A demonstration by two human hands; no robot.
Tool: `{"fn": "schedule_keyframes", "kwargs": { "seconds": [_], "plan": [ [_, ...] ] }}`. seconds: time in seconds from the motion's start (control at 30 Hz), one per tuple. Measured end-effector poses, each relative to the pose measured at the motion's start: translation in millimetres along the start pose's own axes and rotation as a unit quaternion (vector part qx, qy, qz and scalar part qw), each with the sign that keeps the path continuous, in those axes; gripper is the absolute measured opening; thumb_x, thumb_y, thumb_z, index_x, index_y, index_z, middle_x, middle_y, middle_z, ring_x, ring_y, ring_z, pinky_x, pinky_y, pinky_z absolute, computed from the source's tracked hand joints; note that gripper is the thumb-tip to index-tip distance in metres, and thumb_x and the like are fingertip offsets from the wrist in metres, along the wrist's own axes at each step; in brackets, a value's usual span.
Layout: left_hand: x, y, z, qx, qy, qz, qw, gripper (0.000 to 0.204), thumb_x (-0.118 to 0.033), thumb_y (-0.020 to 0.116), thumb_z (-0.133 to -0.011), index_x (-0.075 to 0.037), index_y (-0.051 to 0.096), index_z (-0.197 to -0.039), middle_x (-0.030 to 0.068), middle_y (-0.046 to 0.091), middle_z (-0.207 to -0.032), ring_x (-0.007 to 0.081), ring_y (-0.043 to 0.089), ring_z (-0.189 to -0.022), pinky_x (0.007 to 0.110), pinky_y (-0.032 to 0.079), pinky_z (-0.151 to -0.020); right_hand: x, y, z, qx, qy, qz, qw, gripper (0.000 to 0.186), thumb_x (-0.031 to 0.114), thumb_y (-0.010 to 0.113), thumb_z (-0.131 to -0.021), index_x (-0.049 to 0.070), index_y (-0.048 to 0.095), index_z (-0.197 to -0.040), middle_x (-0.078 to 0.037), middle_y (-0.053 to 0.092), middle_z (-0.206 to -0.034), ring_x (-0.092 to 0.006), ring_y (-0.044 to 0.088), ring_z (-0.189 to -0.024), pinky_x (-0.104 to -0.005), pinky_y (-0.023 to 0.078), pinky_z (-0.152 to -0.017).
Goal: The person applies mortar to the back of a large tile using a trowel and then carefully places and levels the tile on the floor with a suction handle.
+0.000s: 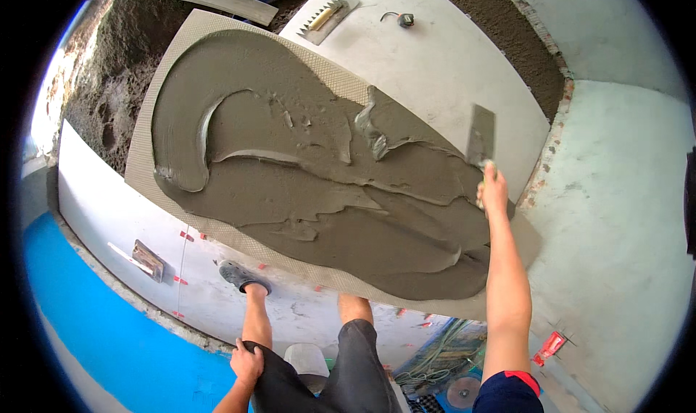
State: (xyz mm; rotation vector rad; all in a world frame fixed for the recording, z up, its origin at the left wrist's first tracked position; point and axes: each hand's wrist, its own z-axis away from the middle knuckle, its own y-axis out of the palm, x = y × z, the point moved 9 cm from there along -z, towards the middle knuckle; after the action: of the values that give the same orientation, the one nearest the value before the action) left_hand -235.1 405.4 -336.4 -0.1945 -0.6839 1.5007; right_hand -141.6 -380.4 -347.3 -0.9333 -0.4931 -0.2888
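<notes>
My right hand [493, 188] is closed round the handle of a flat trowel [481, 132]. The trowel's rectangular blade stands up beyond my fist, by the right end of a layer of wet grey mortar [312, 188]. This mortar covers most of the ribbed back of a large tile [148, 141], smooth in places, with ridges and curved trowel marks elsewhere. Down at the lower left, my left hand [247, 362] rests on my bent knee, fingers laid over the dark trousers, and holds no tool.
A notched trowel [328, 17] and a tape measure [405, 20] lie on a pale tile [428, 65] beyond. Another trowel [147, 261] lies on white tiles at left, with red levelling clips along the joints. Soil [109, 87] borders the far left; a red device [549, 348] sits lower right.
</notes>
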Motion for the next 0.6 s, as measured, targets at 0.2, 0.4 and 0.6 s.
{"fn": "schedule_keyframes", "kwargs": {
  "seconds": [0.2, 0.4, 0.6],
  "plan": [
    [15, 0, 2, 0.003, 0.007, 0.015, 1.0, 0.066, -0.034, 0.061, -0.076, 0.0, 0.042, -0.129, 0.0239, 0.06, -0.096, 0.039, 0.06, -0.09, 0.046, 0.049, -0.078, -131, -50, 66, -0.03, 0.048, -0.091, 0.994, 0.047, 0.056, 0.045, -0.092, 0.011, 0.043, -0.081, -0.002, 0.045, -0.055, -0.0129, 0.045, -0.038, -0.028, 0.038, -0.033],
    [12, -7, 2, 0.003, 0.022, 0.034, 0.999, 0.065, -0.034, 0.061, -0.076, 0.0, 0.043, -0.129, 0.0247, 0.06, -0.096, 0.0392, 0.061, -0.089, 0.046, 0.049, -0.077, -108, 52, 131, 0.119, 0.079, -0.22, 0.965, 0.049, 0.059, 0.043, -0.092, 0.011, 0.043, -0.082, -0.001, 0.044, -0.054, -0.0121, 0.044, -0.038, -0.0265, 0.037, -0.033],
    [18, -12, 6, -0.007, -0.002, 0.027, 1.0, 0.067, -0.036, 0.061, -0.074, 0.001, 0.044, -0.127, 0.0245, 0.059, -0.095, 0.0386, 0.061, -0.086, 0.046, 0.049, -0.075, 25, 235, 219, 0.253, 0.112, -0.283, 0.918, 0.041, 0.053, 0.046, -0.093, 0.014, 0.043, -0.08, 0.0, 0.043, -0.055, -0.011, 0.044, -0.038, -0.0262, 0.037, -0.034]
  ]
}}
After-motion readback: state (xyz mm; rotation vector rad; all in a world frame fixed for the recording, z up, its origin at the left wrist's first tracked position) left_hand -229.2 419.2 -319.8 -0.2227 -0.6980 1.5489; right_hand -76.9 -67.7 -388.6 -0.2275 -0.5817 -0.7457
